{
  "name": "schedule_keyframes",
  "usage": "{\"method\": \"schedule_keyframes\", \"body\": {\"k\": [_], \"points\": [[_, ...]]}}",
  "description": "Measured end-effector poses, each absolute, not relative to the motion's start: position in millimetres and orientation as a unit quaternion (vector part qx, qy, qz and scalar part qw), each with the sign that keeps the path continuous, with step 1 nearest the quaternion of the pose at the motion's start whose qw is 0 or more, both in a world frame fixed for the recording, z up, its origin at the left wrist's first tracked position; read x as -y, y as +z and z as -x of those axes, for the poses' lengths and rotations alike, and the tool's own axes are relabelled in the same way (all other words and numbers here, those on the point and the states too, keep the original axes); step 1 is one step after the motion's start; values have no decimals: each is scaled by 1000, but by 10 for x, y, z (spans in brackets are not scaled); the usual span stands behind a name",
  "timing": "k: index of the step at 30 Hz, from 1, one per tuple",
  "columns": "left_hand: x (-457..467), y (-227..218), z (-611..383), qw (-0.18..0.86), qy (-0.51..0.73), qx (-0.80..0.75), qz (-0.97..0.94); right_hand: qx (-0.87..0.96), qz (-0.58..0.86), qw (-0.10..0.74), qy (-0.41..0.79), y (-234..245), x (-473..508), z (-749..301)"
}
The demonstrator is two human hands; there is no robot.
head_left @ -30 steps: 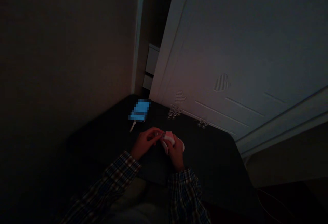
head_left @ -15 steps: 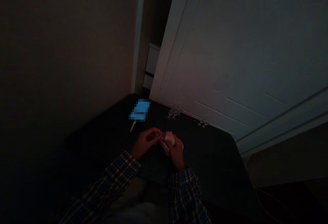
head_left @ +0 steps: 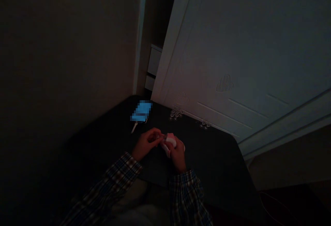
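Hand, right (head_left: 179, 154): curled around pink-and-white object (head_left: 171, 136)
Hand, left (head_left: 145, 145): fingertips gathered at object's left end; hold unclear

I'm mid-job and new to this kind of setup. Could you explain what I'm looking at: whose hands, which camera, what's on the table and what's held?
There is no machine here: a person works bare-handed, in plaid sleeves. One camera, worn on the head, looks forward and down. The right hand grips a pink-and-white thing. The left hand has its fingers close beside that; it is too dark to tell what they pinch. On the dark table lie a blurred-out blue thing and two clusters of small shiny pieces, one left of the other, both near the white panel.
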State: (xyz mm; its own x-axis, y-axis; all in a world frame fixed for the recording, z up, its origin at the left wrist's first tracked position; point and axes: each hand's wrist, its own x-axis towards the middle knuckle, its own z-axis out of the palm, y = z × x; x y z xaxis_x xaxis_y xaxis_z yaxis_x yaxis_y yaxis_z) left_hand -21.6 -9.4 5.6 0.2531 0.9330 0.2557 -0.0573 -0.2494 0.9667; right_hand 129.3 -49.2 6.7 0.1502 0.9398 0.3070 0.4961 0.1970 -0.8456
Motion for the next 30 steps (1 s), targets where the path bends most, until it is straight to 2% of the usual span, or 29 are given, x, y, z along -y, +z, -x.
{"method": "schedule_keyframes", "body": {"k": [22,30], "points": [[86,40,232,514,464,-338,-638,604,602,470,228,66,486,-1287],[115,91,241,495,469,-347,-644,560,605,506,255,68,484,-1299]]}}
